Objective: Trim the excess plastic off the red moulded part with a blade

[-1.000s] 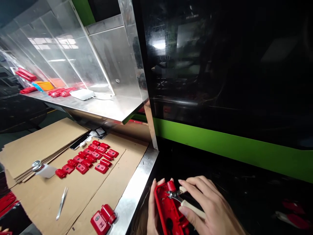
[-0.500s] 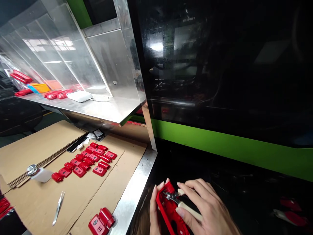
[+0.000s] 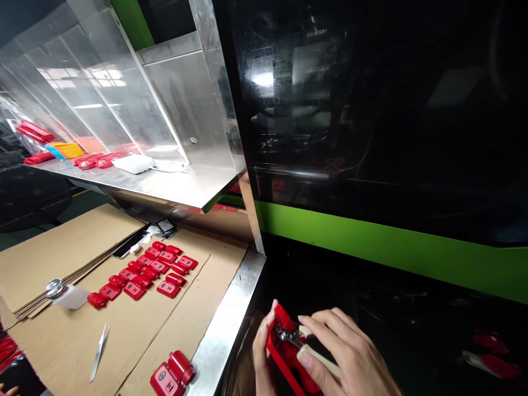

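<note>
My left hand (image 3: 263, 352) is closed around the side of a red plastic housing (image 3: 284, 367), a hollow shell with its open side showing and a ridged round end at the top. My right hand (image 3: 350, 352) grips a pair of cutting pliers (image 3: 315, 357) by the cream handles. The metal jaws reach inside the housing near its round end; what lies between them cannot be made out. On the bench edge to the left sits a red plastic part (image 3: 171, 375) with a label panel and a round cap.
Several red labelled parts (image 3: 134, 290) lie in rows on the cardboard (image 3: 136, 338). Tweezers (image 3: 99, 353), a phone (image 3: 130, 245) and a white card (image 3: 71, 296) lie nearby. Above is a metal shelf (image 3: 185, 190). A black machine panel (image 3: 371, 121) rises ahead. Fingers of another hand (image 3: 12, 391) show bottom left.
The housing and my left fingers have shifted slightly, the housing tilting a little. The pliers stay with their jaws inside it. Fingers have appeared at the bottom left corner.
</note>
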A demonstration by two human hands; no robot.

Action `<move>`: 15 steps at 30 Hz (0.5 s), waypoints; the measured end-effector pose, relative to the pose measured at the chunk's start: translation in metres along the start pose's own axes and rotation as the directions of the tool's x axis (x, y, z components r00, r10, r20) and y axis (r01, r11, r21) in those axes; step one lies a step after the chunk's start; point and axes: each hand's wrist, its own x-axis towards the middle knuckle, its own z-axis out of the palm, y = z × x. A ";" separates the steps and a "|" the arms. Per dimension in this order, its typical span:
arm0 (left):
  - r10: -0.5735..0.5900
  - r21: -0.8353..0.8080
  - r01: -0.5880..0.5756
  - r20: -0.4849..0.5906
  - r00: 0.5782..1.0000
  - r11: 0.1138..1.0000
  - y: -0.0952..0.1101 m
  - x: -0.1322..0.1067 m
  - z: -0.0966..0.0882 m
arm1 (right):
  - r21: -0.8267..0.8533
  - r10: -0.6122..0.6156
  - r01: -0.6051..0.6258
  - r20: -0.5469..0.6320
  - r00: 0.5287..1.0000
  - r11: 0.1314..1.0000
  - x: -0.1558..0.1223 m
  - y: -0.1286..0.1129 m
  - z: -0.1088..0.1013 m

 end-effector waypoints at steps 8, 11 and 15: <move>0.245 0.124 -0.236 -0.066 0.967 0.964 -0.026 0.006 0.004 | -0.063 -0.043 0.037 -0.099 0.994 0.997 -0.001 -0.004 0.002; 0.214 0.130 -0.197 -0.136 0.967 0.972 -0.029 0.002 0.015 | -0.050 -0.023 0.017 -0.121 0.992 0.999 -0.001 -0.005 0.005; 0.045 0.064 -0.036 -0.156 0.987 0.997 -0.021 -0.003 0.018 | -0.058 0.048 -0.053 -0.079 0.996 0.997 0.003 -0.005 0.002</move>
